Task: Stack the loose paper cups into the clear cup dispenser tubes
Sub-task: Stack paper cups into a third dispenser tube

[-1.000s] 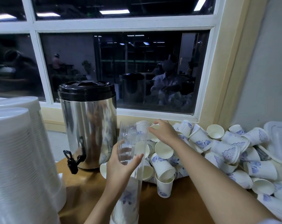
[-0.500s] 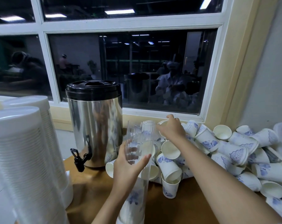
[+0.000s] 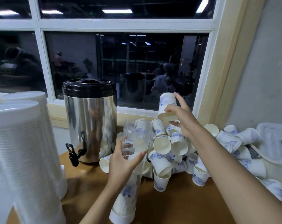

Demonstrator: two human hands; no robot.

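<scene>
Paper cups (image 3: 163, 145): most loose, we judge | dispenser tube (image 3: 132, 188) part-filled, our left fingers (image 3: 137, 158) grasping | right fingers (image 3: 180, 102) grasping one cup (image 3: 167, 104)

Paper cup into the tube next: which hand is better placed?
Right. The right hand holds a paper cup above the pile; the left hand grips the clear dispenser tube.

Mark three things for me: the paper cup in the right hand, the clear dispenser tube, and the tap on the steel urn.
paper cup (image 3: 167, 103), head view, printed side wall.
clear dispenser tube (image 3: 137, 135), head view, empty upper wall.
black tap (image 3: 73, 154), head view, spout body.
</scene>
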